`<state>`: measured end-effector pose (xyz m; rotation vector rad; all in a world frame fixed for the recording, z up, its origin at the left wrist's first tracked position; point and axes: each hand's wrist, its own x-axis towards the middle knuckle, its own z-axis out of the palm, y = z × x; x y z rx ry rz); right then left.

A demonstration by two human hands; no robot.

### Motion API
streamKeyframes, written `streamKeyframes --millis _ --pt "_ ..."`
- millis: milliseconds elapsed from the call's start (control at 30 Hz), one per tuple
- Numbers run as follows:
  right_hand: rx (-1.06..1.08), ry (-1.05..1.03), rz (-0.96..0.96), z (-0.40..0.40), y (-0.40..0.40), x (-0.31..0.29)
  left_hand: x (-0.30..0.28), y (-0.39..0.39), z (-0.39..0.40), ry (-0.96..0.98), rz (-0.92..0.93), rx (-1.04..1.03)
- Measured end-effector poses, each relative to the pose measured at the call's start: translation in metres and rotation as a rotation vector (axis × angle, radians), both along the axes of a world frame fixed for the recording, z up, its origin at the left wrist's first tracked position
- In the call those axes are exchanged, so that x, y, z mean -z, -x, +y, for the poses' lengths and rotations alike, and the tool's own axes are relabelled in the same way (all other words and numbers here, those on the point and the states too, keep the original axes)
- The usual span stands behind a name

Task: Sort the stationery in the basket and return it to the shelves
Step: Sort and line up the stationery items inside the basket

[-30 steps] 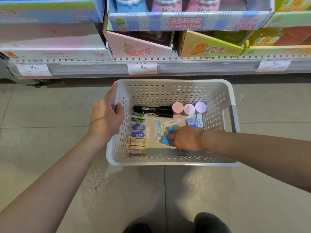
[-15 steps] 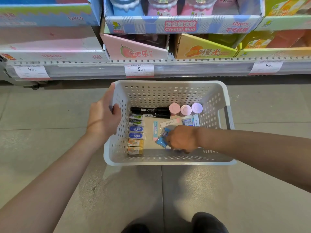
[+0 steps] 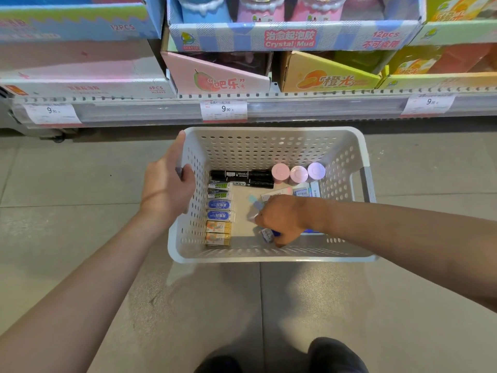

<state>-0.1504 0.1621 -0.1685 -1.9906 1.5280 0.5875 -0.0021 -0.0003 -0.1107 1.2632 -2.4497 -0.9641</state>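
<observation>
Dark shoes (image 3: 337, 355) at the bottom edge, standing on grey floor tiles (image 3: 80, 184). Both bare forearms reach forward from there.

White perforated basket (image 3: 269, 254) is held off the floor in front of the person. Left hand (image 3: 166, 189) is clamped on the basket's left wall, thumb inside, fingers wrapped over the rim outside.

Right hand (image 3: 282, 219) is down inside the basket near its front wall, fingers curled around a small blue-and-white packet (image 3: 267, 234); only the packet's end shows below the knuckles, so the item type cannot be told.

Along the inside left wall: a column of small boxed erasers (image 3: 219, 211), yellow nearest, then blue, then green-and-grey. Beyond them two black markers (image 3: 242, 177) lie side by side across the basket floor. Just right of the markers three round-capped containers (image 3: 298, 173) stand in a row, two pink and one lilac. Flat small packs (image 3: 304, 191) lie just in front of those caps, partly hidden by the right wrist.

Farthest: the shelf (image 3: 322, 106) edge with price tags (image 3: 223, 110), and above it display cartons, one marked "Crystal Mud" (image 3: 289, 36).
</observation>
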Motion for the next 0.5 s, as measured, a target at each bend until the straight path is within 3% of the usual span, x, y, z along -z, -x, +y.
streamKeyframes --millis 100,233,300,500 --pt "0.212 0.032 -0.131 0.007 0.007 -0.003 0.001 0.0 0.0 0.012 0.0 0.006" --pt "0.912 0.056 -0.763 0.014 0.01 -0.002 0.001 0.0 0.0 0.012 0.009 0.009" --pt "1.14 -0.005 -0.942 0.016 0.009 -0.006 0.001 -0.001 0.0 0.01 0.012 0.01" --pt "1.317 -0.078 -1.106 0.018 0.007 -0.01 0.001 -0.001 0.0 0.015 0.019 0.022"
